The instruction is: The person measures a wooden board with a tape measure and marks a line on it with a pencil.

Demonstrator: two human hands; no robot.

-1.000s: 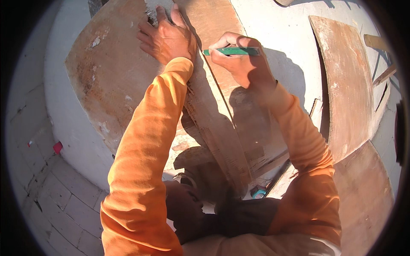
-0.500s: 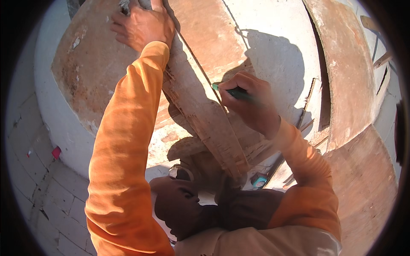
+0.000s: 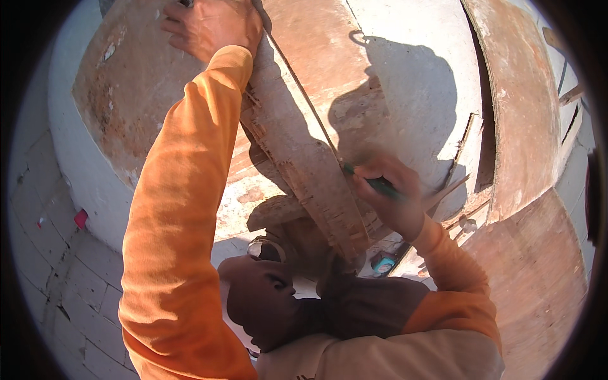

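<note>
A narrow wooden strip (image 3: 304, 164) with a rough, splintered left edge runs slantwise over a wider brown plywood sheet (image 3: 120, 120). At the strip's far end my left hand (image 3: 218, 28) presses down, its fingers apart and partly cut off by the upper edge of the view. My right hand (image 3: 392, 190), somewhat blurred, is closed around a slim green pen (image 3: 380, 185). The pen's tip is at the strip's right edge, towards its near end. A shadow covers part of the strip and the sheet.
At the right lie more plywood pieces (image 3: 522, 114), with a dark gap beside one. A turquoise-and-black tape measure (image 3: 383, 263) sits beyond my body near the strip's near end. Grey paving (image 3: 44, 234) is at the left, with a small red scrap (image 3: 81, 218).
My right hand has moved with the pen along the strip's right edge, nearer to me and a little to the right. My left hand stays on the strip, slightly higher in the view.
</note>
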